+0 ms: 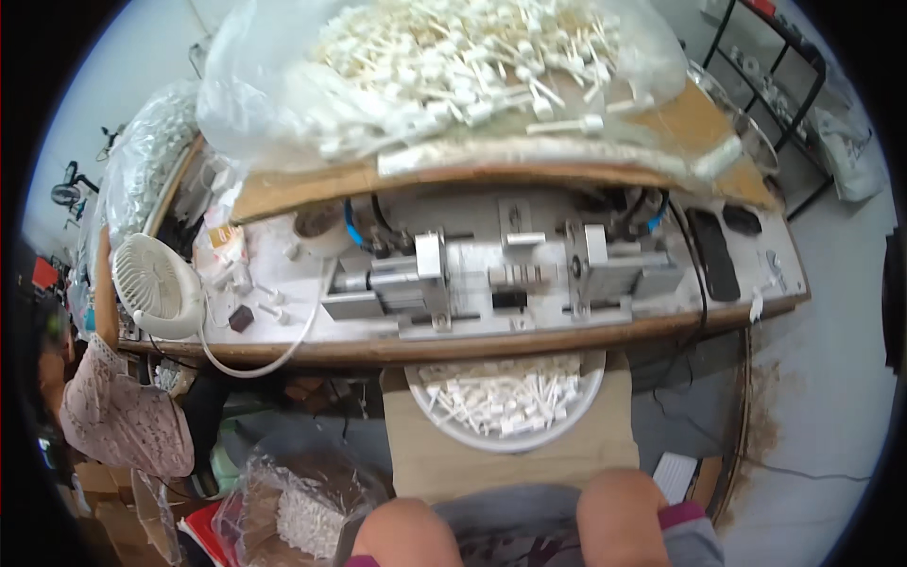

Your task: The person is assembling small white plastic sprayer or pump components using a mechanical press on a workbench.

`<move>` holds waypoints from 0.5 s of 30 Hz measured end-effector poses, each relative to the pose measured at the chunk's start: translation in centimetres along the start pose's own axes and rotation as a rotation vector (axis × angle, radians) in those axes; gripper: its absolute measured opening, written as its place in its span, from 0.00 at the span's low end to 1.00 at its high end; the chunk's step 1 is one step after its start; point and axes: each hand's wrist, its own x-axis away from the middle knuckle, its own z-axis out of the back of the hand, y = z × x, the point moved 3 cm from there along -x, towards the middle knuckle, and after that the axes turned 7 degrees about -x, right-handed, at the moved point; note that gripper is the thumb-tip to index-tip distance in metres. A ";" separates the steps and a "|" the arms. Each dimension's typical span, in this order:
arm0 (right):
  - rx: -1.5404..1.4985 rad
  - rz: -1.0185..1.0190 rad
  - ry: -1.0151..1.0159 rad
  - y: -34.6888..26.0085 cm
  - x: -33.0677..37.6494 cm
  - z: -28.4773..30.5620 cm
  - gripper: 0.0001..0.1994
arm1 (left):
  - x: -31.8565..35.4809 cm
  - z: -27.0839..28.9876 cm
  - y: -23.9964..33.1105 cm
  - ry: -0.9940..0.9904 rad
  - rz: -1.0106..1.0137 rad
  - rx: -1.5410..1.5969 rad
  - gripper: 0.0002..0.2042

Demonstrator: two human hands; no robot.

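Neither my left hand nor my right hand shows. At the lower edge two rounded, bare parts of my limbs come into view, with my grey clothing between them. Nearest to them is a white bowl [460, 438] full of white plastic pieces with stems [501, 402]. Under the bowl hangs a tan sheet [510, 468]. Behind it, on the table, stands a metal fixture with a left clamp block [431, 269] and a right clamp block [595, 260] facing each other. A ribbed, pale piece [518, 275] lies between the blocks.
Above the fixture, a wooden board [699, 123] carries a big heap of white stemmed pieces [472, 52] in clear plastic. A white fan [156, 283] stands left, beside a co-worker's sleeve [90, 378]. A plastic-lined box [312, 515] of white pieces sits lower left. Black cables hang at right.
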 end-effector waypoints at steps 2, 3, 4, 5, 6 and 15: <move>0.107 0.079 0.009 -0.2 1.2 0.1 0.21 | 1.1 0.5 -0.6 0.013 0.002 -0.037 0.26; 0.162 0.123 0.015 -0.1 1.6 0.4 0.21 | 1.4 0.8 -1.0 0.016 0.001 -0.055 0.26; 0.225 0.174 0.022 -0.1 2.1 0.6 0.21 | 1.9 1.1 -1.3 0.019 0.006 -0.078 0.26; 0.296 0.222 0.034 -0.2 2.5 0.8 0.21 | 2.4 1.1 -1.6 0.019 -0.002 -0.095 0.26; 0.373 0.286 0.043 -0.4 2.8 1.3 0.20 | 2.9 1.0 -2.1 0.024 -0.003 -0.119 0.26; 0.723 0.687 0.310 -0.8 5.5 3.4 0.19 | 6.7 3.2 -3.4 0.053 -0.057 -0.389 0.27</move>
